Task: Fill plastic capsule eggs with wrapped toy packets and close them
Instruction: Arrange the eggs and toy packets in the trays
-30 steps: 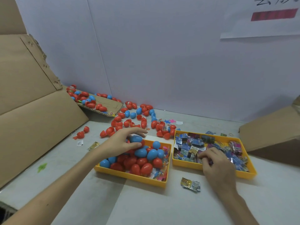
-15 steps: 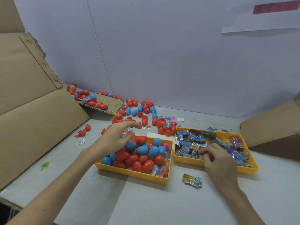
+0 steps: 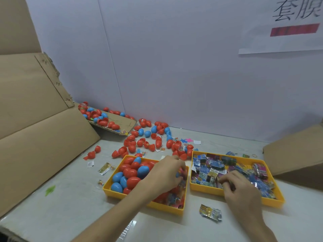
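Note:
The left yellow tray (image 3: pixel 111 179) holds red and blue capsule eggs (image 3: pixel 130 172), with small toy packets along its right side. My left hand (image 3: pixel 166 173) reaches into that right side, fingers curled down round something blue that looks like an egg; most of it is hidden. The right yellow tray (image 3: pixel 279 196) is full of wrapped toy packets (image 3: pixel 208 169). There my right hand (image 3: pixel 243 191) rests near the tray's front, its fingertips pinching a packet. One loose foil packet (image 3: pixel 210 212) lies on the table in front of the trays.
Many loose red and blue eggs (image 3: pixel 148 138) are scattered behind the trays, with more on a cardboard flap (image 3: pixel 122 120). A large cardboard sheet (image 3: pixel 35 137) leans at the left and a cardboard box (image 3: pixel 293 154) stands at the right. A white wall closes the back.
My left hand moved from the tray's back left corner to its right side and curled its fingers down. My right hand stayed on the packets in the right tray.

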{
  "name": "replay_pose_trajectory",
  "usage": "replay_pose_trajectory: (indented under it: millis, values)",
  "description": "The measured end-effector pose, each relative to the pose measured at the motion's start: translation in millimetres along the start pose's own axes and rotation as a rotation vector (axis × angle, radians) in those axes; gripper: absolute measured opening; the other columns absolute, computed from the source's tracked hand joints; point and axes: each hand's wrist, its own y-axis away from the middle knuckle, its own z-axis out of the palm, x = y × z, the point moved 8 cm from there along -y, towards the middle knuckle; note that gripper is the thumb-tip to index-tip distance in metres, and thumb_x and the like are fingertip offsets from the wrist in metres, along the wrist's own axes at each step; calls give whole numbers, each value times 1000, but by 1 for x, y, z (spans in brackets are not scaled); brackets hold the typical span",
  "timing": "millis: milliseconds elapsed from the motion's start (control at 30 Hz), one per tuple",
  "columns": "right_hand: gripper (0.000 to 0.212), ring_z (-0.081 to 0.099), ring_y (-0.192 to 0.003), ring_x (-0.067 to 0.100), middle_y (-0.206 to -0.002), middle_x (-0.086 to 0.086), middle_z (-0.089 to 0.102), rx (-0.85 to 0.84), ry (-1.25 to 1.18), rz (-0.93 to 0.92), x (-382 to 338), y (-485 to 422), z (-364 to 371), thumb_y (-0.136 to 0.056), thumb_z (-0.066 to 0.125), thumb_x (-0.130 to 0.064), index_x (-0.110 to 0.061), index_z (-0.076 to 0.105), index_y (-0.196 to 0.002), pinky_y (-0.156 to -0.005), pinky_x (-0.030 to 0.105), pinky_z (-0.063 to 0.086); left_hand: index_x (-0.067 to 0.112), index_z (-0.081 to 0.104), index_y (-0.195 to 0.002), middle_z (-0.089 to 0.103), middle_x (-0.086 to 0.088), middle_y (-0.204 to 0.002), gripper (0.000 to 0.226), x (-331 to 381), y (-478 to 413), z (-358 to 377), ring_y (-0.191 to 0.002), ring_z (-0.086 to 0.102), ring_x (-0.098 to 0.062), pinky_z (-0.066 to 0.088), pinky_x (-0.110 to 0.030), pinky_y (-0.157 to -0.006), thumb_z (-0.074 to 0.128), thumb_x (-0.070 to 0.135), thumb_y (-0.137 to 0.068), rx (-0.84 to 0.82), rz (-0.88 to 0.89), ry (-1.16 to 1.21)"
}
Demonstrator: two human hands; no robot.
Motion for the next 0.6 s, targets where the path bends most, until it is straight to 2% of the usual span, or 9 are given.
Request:
replay_pose_trajectory:
  millis: [67,133,267,367,467,533,600]
  values:
    - [40,55,-63,0,-74,-16,60,0,4,-1,-1,-1,0,-74,75,5,-33,64,-70,-47,8,34,21,67,-120,59,0,-118,28,-4,4,-3,-111,54,-19,51,-37,-91,65,17,-93,35,-20,91]
    - [41,55,-62,-1,-74,-15,60,8,-8,-5,-2,-1,0,-74,76,6,-34,64,-70,-53,9,41,20,69,-117,61,2,-116,24,-8,8,-9,-108,55,-15,50,-33,-93,67,18,-93,77,-34,205]
    - [41,54,-64,-4,-74,-16,59,9,-21,0,-2,0,-1,-74,75,6,-33,63,-70,-60,7,41,20,73,-108,67,8,-110,14,-13,16,-29,-104,60,-4,50,-23,-92,69,22,-95,177,-47,489]
    - [40,55,-62,-2,-74,-15,59,5,-15,5,-3,1,-2,-75,75,5,-33,63,-70,-59,5,41,14,74,-100,72,6,-99,11,-21,18,-41,-96,68,-11,57,-29,-86,64,17,-99,240,-46,734]
    - [40,55,-62,-3,-74,-16,60,-11,-5,14,-3,-1,-1,-75,76,4,-33,64,-70,-53,5,39,15,73,-98,72,2,-93,15,-32,15,-51,-90,70,-19,61,-36,-81,60,20,-101,298,-78,814]
    - [39,55,-62,-4,-74,-17,60,-14,-3,12,-4,0,-1,-74,77,5,-33,65,-70,-51,5,38,20,72,-108,72,6,-102,17,-46,6,-58,-95,67,-18,58,-41,-86,56,26,-103,338,-84,741]
    - [39,55,-62,-4,-74,-17,61,-17,-6,16,-5,0,-3,-74,76,5,-32,65,-70,-50,7,39,24,57,-139,63,8,-135,35,-68,-11,-62,-124,57,-12,43,-46,-109,49,31,-106,303,-156,514]
